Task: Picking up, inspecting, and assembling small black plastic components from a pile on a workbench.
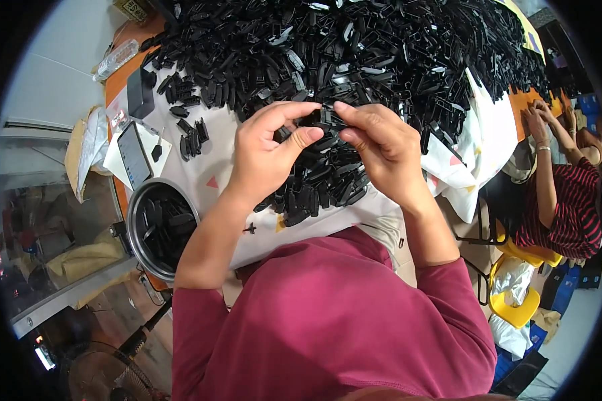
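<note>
Between my two hands, above the near side of the heap, is a small black plastic part (326, 117); its exact kind is too small to tell. My left hand (266, 148) is closed in a curved pinch at its left end, index finger along the top and thumb below. On the other end, my right hand (386, 146) grips with thumb and forefinger, the other fingers curled in. Behind and beneath both hands spreads a big heap of similar black plastic parts (374, 53). Some lie apart in a small group (192, 139) left of my left hand.
At the table's left edge sits a round metal bowl (131, 224) with black parts inside. A phone (135, 155), a dark box (140, 93) and a clear plastic bottle (116, 60) are on the left. Another person (560, 207) works at right, near a yellow stool (515, 304). A fan (107, 374) stands lower left.
</note>
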Available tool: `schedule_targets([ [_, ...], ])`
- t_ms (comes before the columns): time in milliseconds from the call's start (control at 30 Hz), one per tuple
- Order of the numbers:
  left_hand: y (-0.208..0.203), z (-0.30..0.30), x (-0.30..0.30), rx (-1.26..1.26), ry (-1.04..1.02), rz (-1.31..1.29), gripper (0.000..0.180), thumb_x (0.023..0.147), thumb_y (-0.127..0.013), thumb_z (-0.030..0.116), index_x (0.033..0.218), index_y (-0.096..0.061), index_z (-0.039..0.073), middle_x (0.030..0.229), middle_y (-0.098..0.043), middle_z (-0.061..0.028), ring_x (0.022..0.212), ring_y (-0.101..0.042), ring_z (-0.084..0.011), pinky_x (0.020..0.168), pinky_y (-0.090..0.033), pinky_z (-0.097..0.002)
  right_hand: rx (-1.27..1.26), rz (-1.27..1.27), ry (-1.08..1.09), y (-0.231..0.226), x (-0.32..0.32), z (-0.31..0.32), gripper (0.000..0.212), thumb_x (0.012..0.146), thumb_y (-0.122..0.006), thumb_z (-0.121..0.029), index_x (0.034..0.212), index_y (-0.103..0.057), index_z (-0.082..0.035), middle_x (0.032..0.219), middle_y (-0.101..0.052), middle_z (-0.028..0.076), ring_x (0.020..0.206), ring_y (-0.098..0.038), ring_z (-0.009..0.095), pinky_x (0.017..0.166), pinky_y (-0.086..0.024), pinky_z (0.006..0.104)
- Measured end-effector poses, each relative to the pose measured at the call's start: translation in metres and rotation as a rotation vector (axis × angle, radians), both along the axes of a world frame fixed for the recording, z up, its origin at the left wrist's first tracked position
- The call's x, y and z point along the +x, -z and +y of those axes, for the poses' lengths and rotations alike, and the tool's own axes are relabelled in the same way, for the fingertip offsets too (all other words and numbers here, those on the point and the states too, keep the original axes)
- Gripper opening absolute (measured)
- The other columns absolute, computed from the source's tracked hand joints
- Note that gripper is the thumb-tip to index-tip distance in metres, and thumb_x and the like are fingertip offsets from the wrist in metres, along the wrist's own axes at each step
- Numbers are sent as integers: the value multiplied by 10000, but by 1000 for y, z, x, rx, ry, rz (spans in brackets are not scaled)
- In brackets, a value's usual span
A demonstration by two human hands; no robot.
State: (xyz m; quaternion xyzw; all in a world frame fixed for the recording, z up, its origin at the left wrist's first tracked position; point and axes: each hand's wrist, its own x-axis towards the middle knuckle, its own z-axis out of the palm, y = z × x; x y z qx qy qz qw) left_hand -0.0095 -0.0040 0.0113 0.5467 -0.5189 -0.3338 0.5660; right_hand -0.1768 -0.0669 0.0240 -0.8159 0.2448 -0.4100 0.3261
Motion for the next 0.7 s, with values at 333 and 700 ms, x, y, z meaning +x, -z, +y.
schedule_targets([
  [333, 15, 6, -29, 187, -4, 928, 316, 815, -616, 164, 1100, -560, 40, 824, -581, 13, 624, -464, -38, 576, -376, -160, -143, 11, 185, 31, 20, 24, 377, 725, -628, 48, 1090, -570, -26, 870, -580, 115, 704, -578, 189, 597, -466, 243],
  [700, 22, 14, 28, 149, -194, 927, 179, 822, -600, 214, 878, -582, 45, 813, -582, -33, 614, -500, -78, 533, -382, -184, 146, 339, -13, 38, 29, -36, 225, 724, -675, -175, 894, -633, -33, 850, -618, 104, 753, -595, 207, 690, -462, 298],
])
